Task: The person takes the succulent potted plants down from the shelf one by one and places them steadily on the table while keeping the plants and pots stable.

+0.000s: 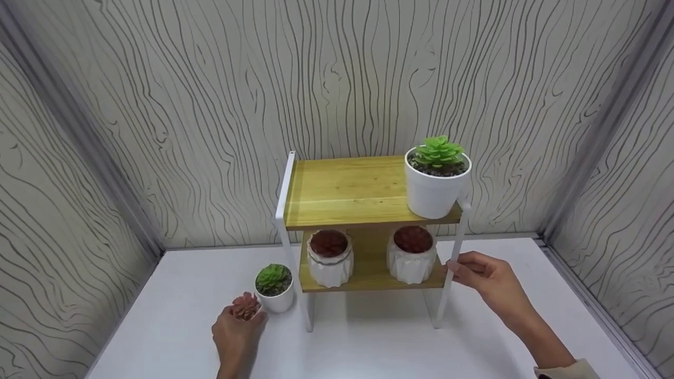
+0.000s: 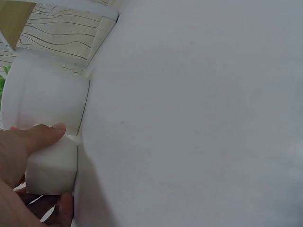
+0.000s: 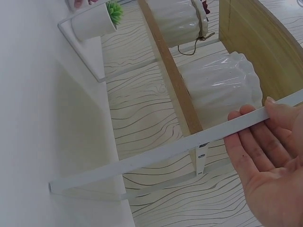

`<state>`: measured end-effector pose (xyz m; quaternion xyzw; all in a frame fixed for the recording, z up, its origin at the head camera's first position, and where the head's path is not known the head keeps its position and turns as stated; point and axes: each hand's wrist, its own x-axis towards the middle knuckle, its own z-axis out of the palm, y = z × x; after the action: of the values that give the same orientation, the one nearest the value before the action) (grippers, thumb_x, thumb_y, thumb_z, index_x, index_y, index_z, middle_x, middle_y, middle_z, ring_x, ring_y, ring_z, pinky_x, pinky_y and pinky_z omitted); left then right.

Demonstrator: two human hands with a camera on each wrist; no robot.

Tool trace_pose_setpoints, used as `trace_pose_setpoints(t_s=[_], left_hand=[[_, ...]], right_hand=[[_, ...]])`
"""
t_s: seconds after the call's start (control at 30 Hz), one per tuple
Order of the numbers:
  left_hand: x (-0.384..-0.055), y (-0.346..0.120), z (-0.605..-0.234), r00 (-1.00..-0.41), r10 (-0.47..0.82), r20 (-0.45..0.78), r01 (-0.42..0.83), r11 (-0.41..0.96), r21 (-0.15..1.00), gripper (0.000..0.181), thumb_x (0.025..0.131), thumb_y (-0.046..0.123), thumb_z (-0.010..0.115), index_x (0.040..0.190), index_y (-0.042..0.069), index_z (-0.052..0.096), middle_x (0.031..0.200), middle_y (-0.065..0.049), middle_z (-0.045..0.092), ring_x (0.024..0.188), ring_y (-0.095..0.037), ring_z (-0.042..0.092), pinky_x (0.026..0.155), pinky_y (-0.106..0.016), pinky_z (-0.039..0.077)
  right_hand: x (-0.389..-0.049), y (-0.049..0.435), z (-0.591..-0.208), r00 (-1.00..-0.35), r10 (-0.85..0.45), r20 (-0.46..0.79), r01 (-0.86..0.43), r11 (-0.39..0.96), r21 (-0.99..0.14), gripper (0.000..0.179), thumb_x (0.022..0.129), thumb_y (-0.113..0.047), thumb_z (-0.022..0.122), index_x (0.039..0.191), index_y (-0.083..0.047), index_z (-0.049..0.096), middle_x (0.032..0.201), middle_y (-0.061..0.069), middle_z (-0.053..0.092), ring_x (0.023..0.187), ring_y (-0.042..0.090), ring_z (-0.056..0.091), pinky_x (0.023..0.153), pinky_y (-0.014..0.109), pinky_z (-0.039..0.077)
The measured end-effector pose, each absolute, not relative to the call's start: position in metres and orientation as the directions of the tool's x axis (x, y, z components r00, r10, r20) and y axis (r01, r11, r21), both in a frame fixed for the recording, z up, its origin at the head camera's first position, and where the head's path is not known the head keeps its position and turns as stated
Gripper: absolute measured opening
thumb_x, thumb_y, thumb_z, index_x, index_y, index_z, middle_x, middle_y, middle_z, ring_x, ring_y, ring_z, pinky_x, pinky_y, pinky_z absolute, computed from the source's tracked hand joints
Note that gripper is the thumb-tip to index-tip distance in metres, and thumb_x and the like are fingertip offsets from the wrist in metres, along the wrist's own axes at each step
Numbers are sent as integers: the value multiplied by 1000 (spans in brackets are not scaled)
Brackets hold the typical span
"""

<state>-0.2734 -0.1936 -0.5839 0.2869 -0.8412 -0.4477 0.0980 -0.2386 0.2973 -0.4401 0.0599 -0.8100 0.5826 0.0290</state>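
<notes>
Grasp step, apparently: left hand (image 1: 235,332) grips pink potted succulent (image 1: 246,305) left of shelf (image 1: 345,192), right hand (image 1: 488,276) pinches shelf's right upright (image 1: 457,239); next move likely calls for lifting clear of neighbouring green succulent (image 1: 273,279).

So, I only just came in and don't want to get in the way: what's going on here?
A person's left hand grips a small white pot with a reddish succulent, next to a green-planted white pot on the table. The right hand holds the white side frame of a wooden shelf. A larger green-planted pot stands at the shelf's top right; two ribbed white pots stand on the level below.
</notes>
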Motion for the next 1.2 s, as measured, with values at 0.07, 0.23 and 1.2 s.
trace_pose_setpoints(t_s=[0.07,0.23,1.2], left_hand=[[-273,-193,-584,-818,-566,-103,-395,422,816,73,78,19,88,133,-17,56,130,-37,65,127,-51,62,107,-60,52],[-273,-192,-584,-805,-576,-144,-425,389,818,75,81,18,86,138,-16,52,135,-37,62,132,-51,59,110,-61,50],[-268,-188,-586,-813,-573,-101,-361,361,860,85,79,18,87,144,-16,44,142,-37,54,142,-52,48,119,-63,41]], right_hand=[[-239,297,-441,-991,-59,119,-132,297,-946,36,102,-28,70,122,2,71,115,14,80,108,8,75,95,21,60],[-239,297,-442,-989,-58,135,-146,285,-947,35,102,-26,71,122,3,71,114,14,80,107,7,75,95,23,60],[-238,298,-443,-988,-64,138,-151,298,-943,34,102,-27,70,122,2,71,114,14,79,108,8,75,95,22,60]])
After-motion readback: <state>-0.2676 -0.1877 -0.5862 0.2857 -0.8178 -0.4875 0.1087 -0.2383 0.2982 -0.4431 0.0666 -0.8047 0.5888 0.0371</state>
